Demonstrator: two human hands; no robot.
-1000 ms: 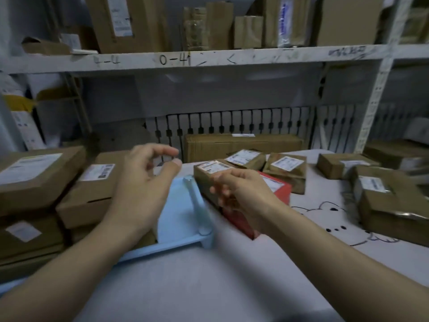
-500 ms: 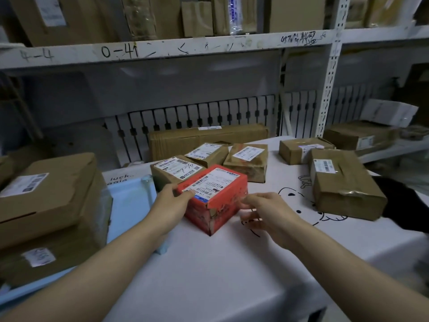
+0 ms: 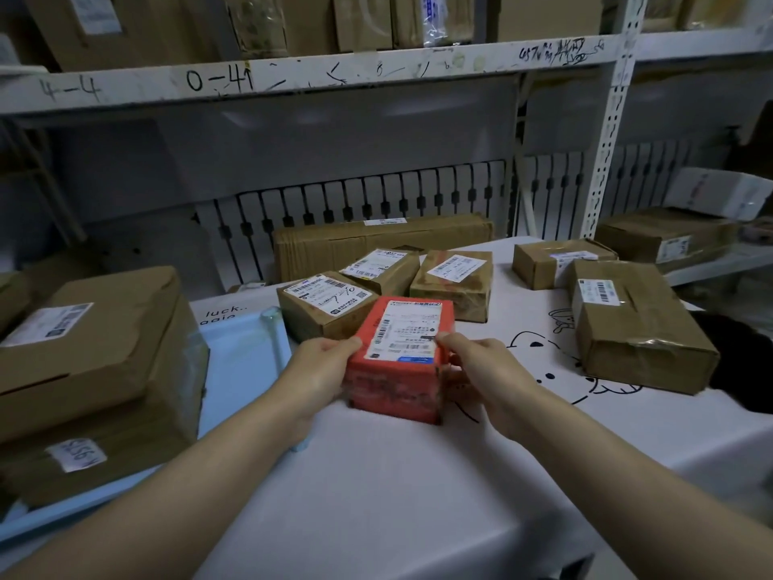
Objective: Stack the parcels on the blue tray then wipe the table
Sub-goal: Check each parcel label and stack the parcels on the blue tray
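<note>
A red parcel (image 3: 401,362) with a white label sits on the white table (image 3: 376,496) at the middle. My left hand (image 3: 318,370) grips its left side and my right hand (image 3: 481,370) grips its right side. The blue tray (image 3: 247,357) lies to the left, with a stack of large brown parcels (image 3: 88,370) on it. Several brown parcels remain on the table: one (image 3: 326,307) just behind the red one, two (image 3: 451,282) further back, and a bigger one (image 3: 636,324) at the right.
A long brown carton (image 3: 376,240) lies at the table's back edge. White metal shelving (image 3: 606,119) with more boxes stands behind and above. A side shelf at the right holds further parcels (image 3: 661,236). The table's front right corner drops off near me.
The camera view swung right. Both hands moved from above the tray onto the red parcel and closed on its two sides; the parcel has turned square to me.
</note>
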